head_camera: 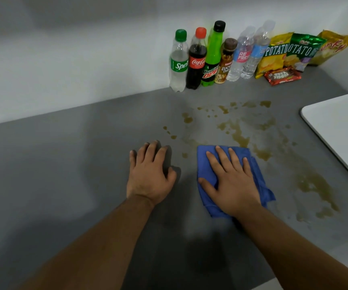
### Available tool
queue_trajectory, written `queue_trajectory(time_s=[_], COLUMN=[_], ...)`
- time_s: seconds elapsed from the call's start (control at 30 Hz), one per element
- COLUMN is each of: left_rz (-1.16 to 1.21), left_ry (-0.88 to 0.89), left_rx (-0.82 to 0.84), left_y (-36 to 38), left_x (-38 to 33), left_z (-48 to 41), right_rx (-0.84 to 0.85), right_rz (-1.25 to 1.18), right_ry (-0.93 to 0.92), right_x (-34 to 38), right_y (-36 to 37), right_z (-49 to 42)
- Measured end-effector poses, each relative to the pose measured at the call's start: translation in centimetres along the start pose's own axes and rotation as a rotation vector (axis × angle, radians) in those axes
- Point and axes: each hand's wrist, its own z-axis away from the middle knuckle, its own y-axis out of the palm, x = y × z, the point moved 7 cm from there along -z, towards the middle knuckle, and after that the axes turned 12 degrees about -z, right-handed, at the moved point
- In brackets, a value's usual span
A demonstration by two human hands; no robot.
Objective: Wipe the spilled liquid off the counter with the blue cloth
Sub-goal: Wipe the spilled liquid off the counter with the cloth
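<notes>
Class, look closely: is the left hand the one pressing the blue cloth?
No, the right hand lies flat on the blue cloth, while the left hand rests on the bare counter beside it.

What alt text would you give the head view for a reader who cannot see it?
A person's right hand presses a blue cloth flat on a grey counter beside brownish spilled liquid, while the left hand rests open on the counter. Behind, drink bottles and snack bags stand against the back wall.
</notes>
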Motion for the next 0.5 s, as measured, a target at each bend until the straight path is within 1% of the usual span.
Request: queue_trajectory(time_s=[0.1, 0.17, 0.27, 0.4, 0.5], left_rz=[-0.006, -0.010, -0.017, -0.006, -0.011], left_ry=[-0.005, -0.005, -0.005, -0.008, -0.004], left_rx=[-0.010, -0.008, -0.010, -0.048, -0.057], left_y=[-0.1, -0.1, -0.3, -0.7, -0.7], left_x=[0.0, 0.0, -0.1, 0.1, 0.3], left_z=[0.0, 0.0, 0.0, -0.5, -1.6], right_rx=[-0.012, 0.002, 0.006, 0.024, 0.034], right_rz=[-0.003, -0.001, -0.029, -0.054, -0.032], right_ry=[0.045, 0.034, -0.033, -0.181, -0.164], right_x=[1.8, 3.0, 4.0, 4.3, 2.9], right_y=[0.3, 0.7, 0.8, 1.1, 1.1], right_z=[-2.5, -3.4, -3.3, -0.6, 0.7])
